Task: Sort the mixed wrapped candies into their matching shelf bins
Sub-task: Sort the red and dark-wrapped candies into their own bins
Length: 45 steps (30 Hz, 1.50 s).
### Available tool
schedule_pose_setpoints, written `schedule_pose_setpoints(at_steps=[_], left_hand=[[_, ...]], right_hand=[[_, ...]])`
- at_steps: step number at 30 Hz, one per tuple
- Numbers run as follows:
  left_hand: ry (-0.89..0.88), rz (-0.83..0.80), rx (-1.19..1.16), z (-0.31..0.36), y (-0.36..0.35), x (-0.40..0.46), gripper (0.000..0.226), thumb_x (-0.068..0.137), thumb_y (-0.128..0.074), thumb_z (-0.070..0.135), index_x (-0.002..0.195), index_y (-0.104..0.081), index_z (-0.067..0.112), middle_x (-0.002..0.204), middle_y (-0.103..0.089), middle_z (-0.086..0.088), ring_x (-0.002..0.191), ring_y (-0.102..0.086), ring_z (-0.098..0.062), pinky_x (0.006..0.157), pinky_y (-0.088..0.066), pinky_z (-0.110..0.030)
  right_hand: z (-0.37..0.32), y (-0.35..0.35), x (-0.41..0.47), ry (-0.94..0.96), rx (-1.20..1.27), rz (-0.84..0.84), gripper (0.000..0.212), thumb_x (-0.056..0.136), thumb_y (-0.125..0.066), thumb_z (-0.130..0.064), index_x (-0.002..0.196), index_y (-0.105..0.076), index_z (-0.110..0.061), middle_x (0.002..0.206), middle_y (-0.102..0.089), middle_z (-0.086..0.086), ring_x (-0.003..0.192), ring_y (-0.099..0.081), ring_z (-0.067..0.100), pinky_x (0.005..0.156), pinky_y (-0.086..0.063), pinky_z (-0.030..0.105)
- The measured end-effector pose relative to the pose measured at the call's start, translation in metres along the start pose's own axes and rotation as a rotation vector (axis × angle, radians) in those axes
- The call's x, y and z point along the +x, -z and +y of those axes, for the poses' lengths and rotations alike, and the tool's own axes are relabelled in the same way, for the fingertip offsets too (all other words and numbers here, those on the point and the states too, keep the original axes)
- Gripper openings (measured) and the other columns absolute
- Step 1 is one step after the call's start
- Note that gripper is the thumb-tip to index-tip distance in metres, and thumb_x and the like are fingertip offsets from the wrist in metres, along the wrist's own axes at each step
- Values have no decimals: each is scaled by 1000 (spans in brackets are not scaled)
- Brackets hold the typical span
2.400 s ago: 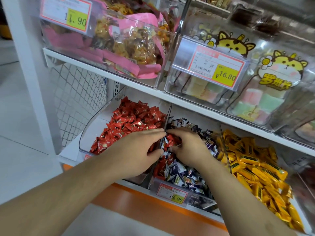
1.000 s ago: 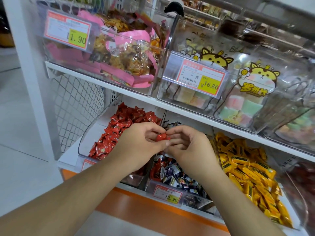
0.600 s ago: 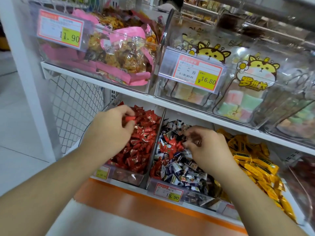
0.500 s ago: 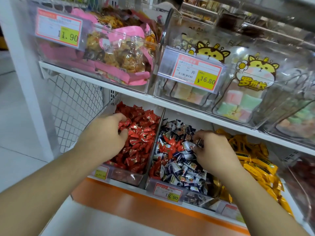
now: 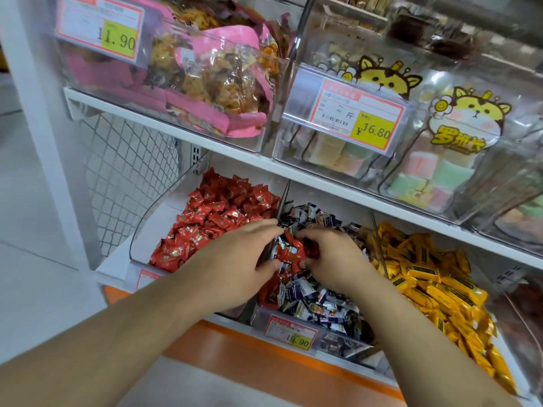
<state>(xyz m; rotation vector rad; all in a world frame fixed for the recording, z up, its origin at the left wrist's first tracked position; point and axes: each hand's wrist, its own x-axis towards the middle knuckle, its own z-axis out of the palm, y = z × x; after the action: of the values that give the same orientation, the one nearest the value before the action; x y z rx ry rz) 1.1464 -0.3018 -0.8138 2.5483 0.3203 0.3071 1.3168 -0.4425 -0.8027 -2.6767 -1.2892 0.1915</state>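
Note:
Three clear bins sit on the lower shelf. The left bin (image 5: 141, 239) holds red candies (image 5: 217, 207). In the middle bin (image 5: 338, 345) lie blue-and-white candies (image 5: 317, 301) mixed with stray red candies (image 5: 289, 254). Yellow candies (image 5: 426, 268) fill the right bin. My left hand (image 5: 235, 262) reaches across the divider (image 5: 282, 201), its straight fingers and thumb touching the stray red clump. My right hand (image 5: 332, 259) curls its fingers and thumb round the same red candies from the right.
The upper shelf (image 5: 176, 133) overhangs the bins, carrying clear boxes of pink snack packs (image 5: 205, 83) and pastel sweets (image 5: 435, 171). Price tags (image 5: 291, 336) hang on the bin fronts. A wire mesh panel (image 5: 126, 177) and white post stand at the left.
My left hand has left the red bin and moved right over the divider. My right hand has shifted left, and both now meet at the red candies in the middle bin.

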Motion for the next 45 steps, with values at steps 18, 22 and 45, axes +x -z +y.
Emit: schedule_pose_setpoints(at_steps=[18,22,45], left_hand=[[-17,6,7,1,4,1,60,103,-54,47,158,-31,40,166,-19,26,151,-22,2,119,-18,-23],[-8,30,-15,4,6,1,57,102,-56,46,155,-38,39,164,-25,26,149,-28,1,117,-20,-21],[406,369,-136,-27,65,-13,31,95,-68,23,122,-69,38,88,-70,17,64,-65,0,54,-42,-15]], right_hand=[[6,0,-6,-135,236,234,15,90,-77,-15,82,-76,-27,84,-69,-17,75,-61,-3,65,-47,14],[4,16,-15,-211,560,300,11,91,-77,-11,89,-75,-21,87,-72,0,60,-71,10,53,-59,28],[-68,32,-38,-20,982,259,4,90,-80,-23,91,-78,-26,67,-72,-3,52,-56,10,55,-49,26]])
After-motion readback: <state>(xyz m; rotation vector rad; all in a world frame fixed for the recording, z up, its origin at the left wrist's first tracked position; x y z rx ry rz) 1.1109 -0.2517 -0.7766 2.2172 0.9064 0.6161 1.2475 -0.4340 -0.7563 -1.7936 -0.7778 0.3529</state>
